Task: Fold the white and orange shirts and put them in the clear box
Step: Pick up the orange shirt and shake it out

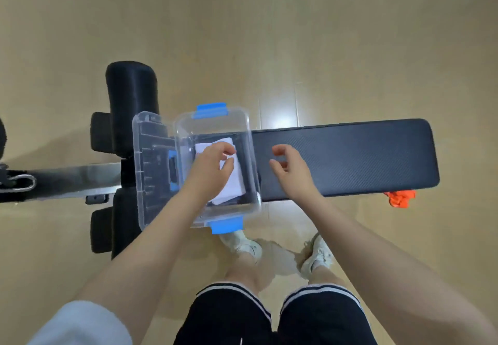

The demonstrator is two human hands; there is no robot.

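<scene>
Left hand (pixel 213 165) is down inside the box (pixel 252 156), fingers curled over the folded white shirt (pixel 233 183); whether it pinches the cloth or only rests on it, cannot tell. Right hand (pixel 289 168) hovers just right of the box over the bench (pixel 350 156), fingers loosely curled, holding nothing.

Step in hand, as I judge it: seating the white shirt. To do it well:
- press the fold flat against the floor of the box before letting go, so it does not spring open
- square it to one side, leaving room for a second garment
- steady the box wall with the free hand if the box slides on the pad

Containers:
- box: clear, blue latches near and far, sits on the left end of the bench; holds only the white shirt, lying slightly askew
- lid (pixel 151 169): clear, lies open just left of the box, touching it; nothing on it

Orange shirt (pixel 400 199): crumpled, unfolded, at the near right edge of the bench, well apart from the box. Appears to hang off or lie just below the edge; unclear which. Roughly half the task remains.
</scene>
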